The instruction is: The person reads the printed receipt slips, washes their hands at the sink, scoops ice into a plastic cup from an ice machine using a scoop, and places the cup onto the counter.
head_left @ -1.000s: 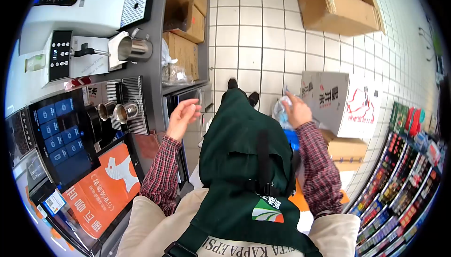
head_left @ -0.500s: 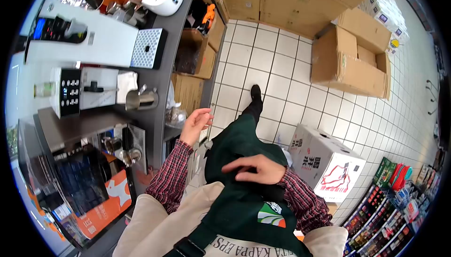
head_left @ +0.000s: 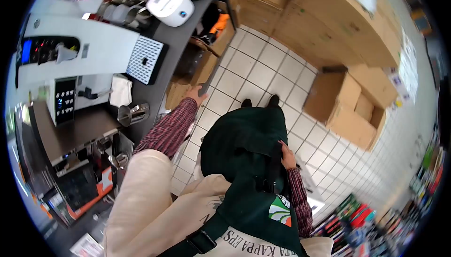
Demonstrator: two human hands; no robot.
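Observation:
My left hand (head_left: 196,95) is stretched out to the edge of the shelf under the counter, beside a cardboard box (head_left: 177,94). Its fingers look loosely extended, and I see nothing held in them; whether they touch the shelf edge I cannot tell. At the side of my dark green apron (head_left: 244,134) hangs my right hand (head_left: 287,156), fingers extended and partly against the cloth, with nothing visible in it. Above the left forearm, a steel milk pitcher (head_left: 134,114) lies near the counter edge, close to a white cloth (head_left: 121,91).
A white coffee machine with a perforated drip tray (head_left: 144,60) and two white devices (head_left: 170,6) occupy the counter (head_left: 174,36). Stacked cartons (head_left: 329,22) line the far side. An open cardboard box (head_left: 350,109) stands on the tiled floor (head_left: 256,71), right. Shelved goods stand lower right.
My left hand has moved forward to the shelf edge. My right hand has dropped from in front of the apron to its side. The view has turned, and both shoes now show.

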